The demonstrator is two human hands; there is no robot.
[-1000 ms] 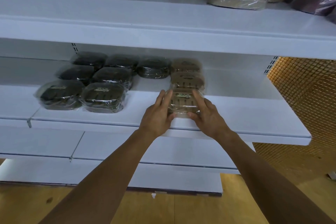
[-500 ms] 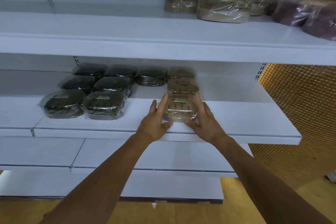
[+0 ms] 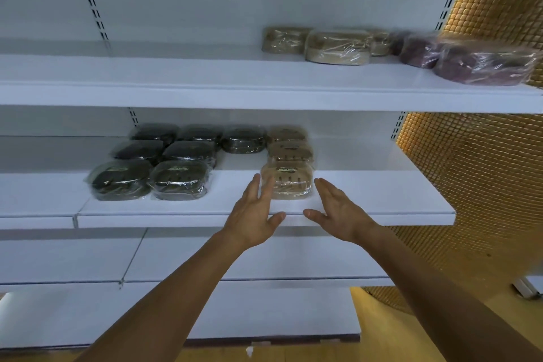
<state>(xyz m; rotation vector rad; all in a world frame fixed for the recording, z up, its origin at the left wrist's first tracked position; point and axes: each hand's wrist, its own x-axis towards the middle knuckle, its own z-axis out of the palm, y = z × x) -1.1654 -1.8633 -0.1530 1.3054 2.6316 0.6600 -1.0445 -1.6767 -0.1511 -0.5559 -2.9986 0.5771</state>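
Hands (image 3: 255, 216) (image 3: 340, 214) flat beside tan pack (image 3: 289, 182)

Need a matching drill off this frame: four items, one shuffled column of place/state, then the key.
Items
1. front tan pack
2. dark packs
3. purple pack
4. left hand

Place or state
A. top shelf, far right
B. open, holding nothing
C. middle shelf, right group, nearest the front edge
D. middle shelf, left group

Pairs: 1-C, 2-D, 3-A, 4-B
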